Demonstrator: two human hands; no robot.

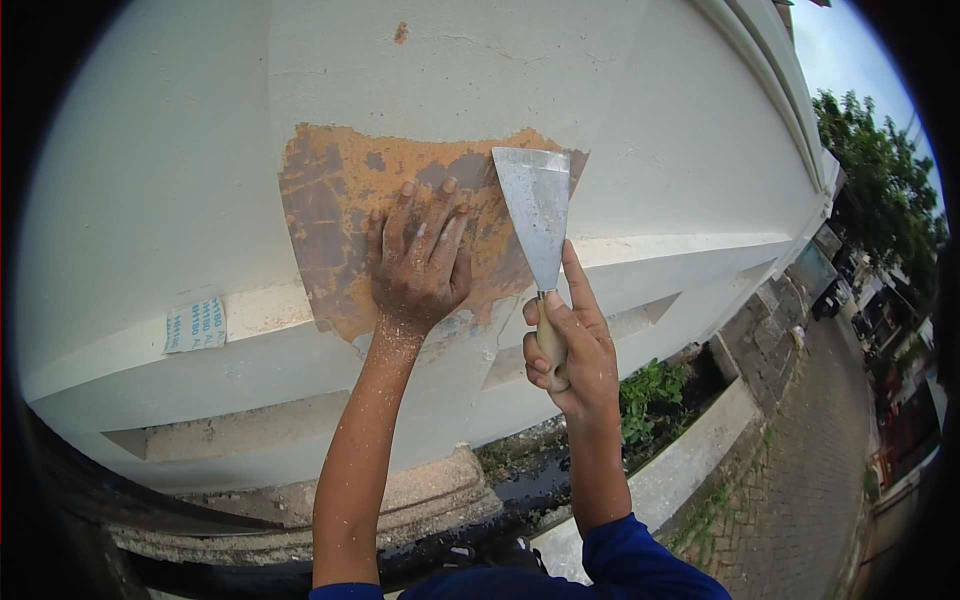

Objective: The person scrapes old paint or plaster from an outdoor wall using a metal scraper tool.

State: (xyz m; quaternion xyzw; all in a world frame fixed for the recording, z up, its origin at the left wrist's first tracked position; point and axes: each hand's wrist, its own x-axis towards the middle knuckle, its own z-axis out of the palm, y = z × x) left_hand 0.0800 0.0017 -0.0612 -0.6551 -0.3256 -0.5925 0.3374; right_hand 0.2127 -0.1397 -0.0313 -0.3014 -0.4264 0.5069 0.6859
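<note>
On the white wall is a scraped patch (335, 215) of orange and grey-brown with a ragged edge of paint. My left hand (418, 262) lies on this patch with its fingers spread, and pale flakes dust its back and the forearm. In my right hand (580, 345) is a scraper (535, 205), gripped by its pale handle with the index finger stretched along the blade. Its wide metal blade points up, over the right part of the patch; whether its edge touches the wall I cannot tell.
A piece of sandpaper (196, 326), backing side showing, rests on the wall's ledge (270, 310) at the left. Below the wall runs a dark drain (535, 490) with green plants (650, 395) and a concrete kerb (690, 450). A paved lane (800, 480) lies on the right.
</note>
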